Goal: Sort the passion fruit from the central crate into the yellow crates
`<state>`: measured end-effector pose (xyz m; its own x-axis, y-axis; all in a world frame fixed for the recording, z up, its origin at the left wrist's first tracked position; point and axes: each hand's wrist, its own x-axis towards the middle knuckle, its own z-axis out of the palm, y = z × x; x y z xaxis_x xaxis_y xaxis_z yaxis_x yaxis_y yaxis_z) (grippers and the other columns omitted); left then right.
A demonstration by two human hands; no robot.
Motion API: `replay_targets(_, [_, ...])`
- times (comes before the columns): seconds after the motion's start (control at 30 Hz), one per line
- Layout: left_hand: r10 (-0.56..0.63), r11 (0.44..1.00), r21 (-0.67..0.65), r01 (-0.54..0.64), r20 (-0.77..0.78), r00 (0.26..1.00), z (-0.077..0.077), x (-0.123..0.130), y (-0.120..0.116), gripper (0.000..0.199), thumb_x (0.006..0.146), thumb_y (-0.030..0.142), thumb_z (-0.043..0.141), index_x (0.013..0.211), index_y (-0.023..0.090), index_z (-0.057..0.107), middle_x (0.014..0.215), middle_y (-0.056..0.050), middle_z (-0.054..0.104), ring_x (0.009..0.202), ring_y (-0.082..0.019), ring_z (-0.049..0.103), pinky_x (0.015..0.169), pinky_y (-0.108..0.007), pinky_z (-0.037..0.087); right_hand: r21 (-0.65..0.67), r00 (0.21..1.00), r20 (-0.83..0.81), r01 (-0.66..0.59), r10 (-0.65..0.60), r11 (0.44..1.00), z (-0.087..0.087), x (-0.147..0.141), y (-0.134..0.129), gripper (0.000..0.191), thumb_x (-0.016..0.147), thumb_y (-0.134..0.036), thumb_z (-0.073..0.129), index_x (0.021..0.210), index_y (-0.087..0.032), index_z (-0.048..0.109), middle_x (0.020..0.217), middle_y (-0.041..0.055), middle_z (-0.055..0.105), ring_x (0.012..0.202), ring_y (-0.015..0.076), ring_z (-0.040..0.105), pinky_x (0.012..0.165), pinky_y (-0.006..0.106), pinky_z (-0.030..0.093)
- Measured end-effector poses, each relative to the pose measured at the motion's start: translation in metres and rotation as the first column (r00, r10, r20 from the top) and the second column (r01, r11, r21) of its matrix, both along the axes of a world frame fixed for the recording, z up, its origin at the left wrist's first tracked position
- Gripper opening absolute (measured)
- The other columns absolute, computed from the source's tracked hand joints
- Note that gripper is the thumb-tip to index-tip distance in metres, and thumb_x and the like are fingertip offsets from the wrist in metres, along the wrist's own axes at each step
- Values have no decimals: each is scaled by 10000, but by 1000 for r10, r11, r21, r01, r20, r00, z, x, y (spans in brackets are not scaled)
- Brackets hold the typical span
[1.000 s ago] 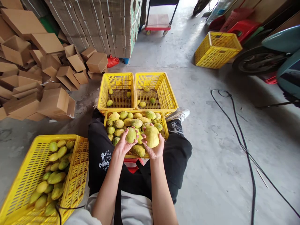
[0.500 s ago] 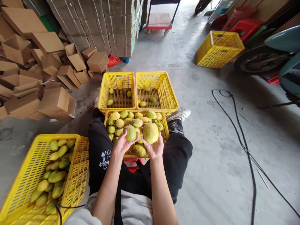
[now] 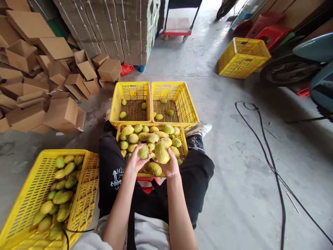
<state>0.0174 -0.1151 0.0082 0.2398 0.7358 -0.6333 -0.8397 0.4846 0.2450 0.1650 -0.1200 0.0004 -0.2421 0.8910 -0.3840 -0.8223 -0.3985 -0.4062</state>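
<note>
My left hand [image 3: 137, 158] is closed round a small, roundish green papaya [image 3: 143, 151]. Beside it, my right hand [image 3: 170, 164] grips a larger, yellower papaya [image 3: 161, 153], tilted so its side shows. Both hands are raised over a yellow crate [image 3: 185, 147] between my legs, filled with yellow-green papayas [image 3: 133, 138]. Two more yellow crates stand just beyond: the left one [image 3: 112, 111] and the right one [image 3: 191, 104] each hold only a few papayas on the bottom.
At my left a tilted yellow crate [image 3: 33, 180] holds several papayas. Loose cardboard boxes [image 3: 61, 113] are heaped behind it, near stacked flat cardboard [image 3: 104, 31]. To the right lie a black cable [image 3: 267, 152], another yellow crate [image 3: 243, 59] and a parked scooter [image 3: 312, 59]. A trolley [image 3: 178, 26] stands behind.
My right hand has turned its papaya, which now shows its side and sits slightly lower and further left. The left hand's papaya has shifted slightly left and turned a little.
</note>
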Motion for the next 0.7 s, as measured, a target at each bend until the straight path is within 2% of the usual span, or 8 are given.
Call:
replay_targets(0.1, [83,969,-228,-92,-48,995,-16,-1,1,174,756,195,658,878,135,551,813,-69,591,727,-156,607,558,-236,539,-194,998,50,-27,38,981,-13,4,2,252,798,-364,619,1008,-225,602,913,15,701,775,199,689,459,262,543])
replay_targets(0.17, [168,929,-326,-178,-60,984,-28,-4,1,166,774,211,646,881,146,538,803,-55,581,720,-146,603,537,-223,538,-271,998,68,27,-8,962,-26,4,1,190,812,-374,607,959,-254,597,874,-9,698,787,199,693,480,279,563])
replay_targets(0.27, [248,887,-374,-270,-108,963,-43,-12,-1,166,772,201,653,872,154,530,804,-41,575,709,-134,601,541,-224,547,-272,995,39,99,-92,957,-45,-3,3,163,796,-381,599,912,-270,574,817,-25,685,781,184,696,571,306,594])
replay_targets(0.37, [303,867,-365,-340,-155,940,-50,-21,-2,145,769,172,652,857,171,537,795,-18,581,689,-124,602,567,-244,563,-250,997,-35,60,-71,966,-51,-22,22,185,785,-389,582,902,-247,565,822,-5,677,797,177,694,655,323,606])
replay_targets(0.47, [339,859,-365,-359,-119,933,-50,-28,-3,136,769,167,652,851,172,543,796,-19,592,690,-126,610,582,-236,569,-155,999,-36,-1,-5,988,-33,-46,58,161,785,-355,569,910,-257,542,833,-11,667,792,166,682,735,375,604])
replay_targets(0.6, [372,843,-379,-381,-99,923,-51,-34,-3,119,776,163,642,813,176,530,803,-26,591,710,-135,622,571,-227,562,-54,993,-115,15,-21,998,18,-68,104,311,828,-400,505,1092,-237,493,1038,63,644,992,204,651,850,464,569])
replay_targets(0.7, [390,832,-388,-397,-101,915,-52,-35,-2,117,779,170,642,828,183,537,826,-22,598,726,-138,622,571,-234,566,-15,976,-205,73,-74,997,53,-67,115,326,875,-419,448,1105,-191,490,1148,103,617,1117,200,610,908,413,546])
